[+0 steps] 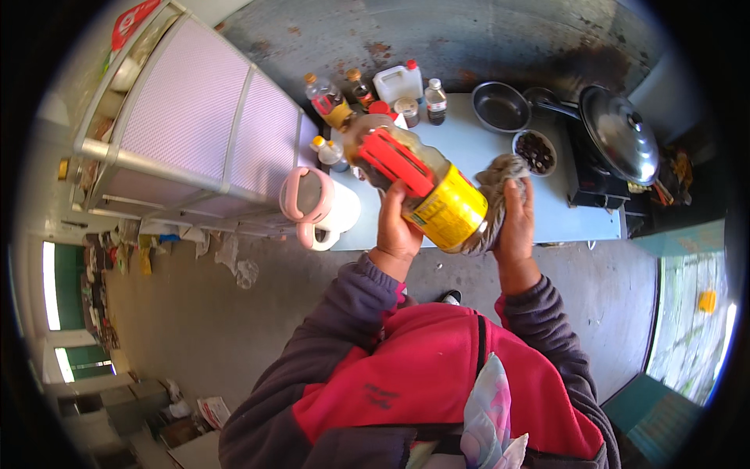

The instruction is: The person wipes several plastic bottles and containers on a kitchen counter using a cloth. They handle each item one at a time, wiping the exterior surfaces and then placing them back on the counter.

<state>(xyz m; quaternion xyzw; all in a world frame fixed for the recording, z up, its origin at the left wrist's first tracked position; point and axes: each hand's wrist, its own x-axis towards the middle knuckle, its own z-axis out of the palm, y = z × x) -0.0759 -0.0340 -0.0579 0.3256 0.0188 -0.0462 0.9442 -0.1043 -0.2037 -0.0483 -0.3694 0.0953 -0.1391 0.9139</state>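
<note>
My left hand (398, 228) grips a large clear plastic oil bottle (448, 208) with a red handle and a yellow label. The bottle is tilted above the front of the table, its neck end toward the upper left. Against the base of the bottle, my right hand (515, 220) presses a bunched grey-brown cloth (498, 199). The cloth wraps partly around that end and hides some of it. Left of the bottle stands a pink and white lidded jug (328, 205) with a handle, apart from my left hand.
Several bottles and jars, among them a white jug with a red cap (398, 82), line the back of the pale table (463, 140). A black pan (501, 106) and a bowl of dark pieces (534, 152) stand right. Beyond is a lidded wok (621, 135); a pink-panelled cabinet (181, 99) stands left.
</note>
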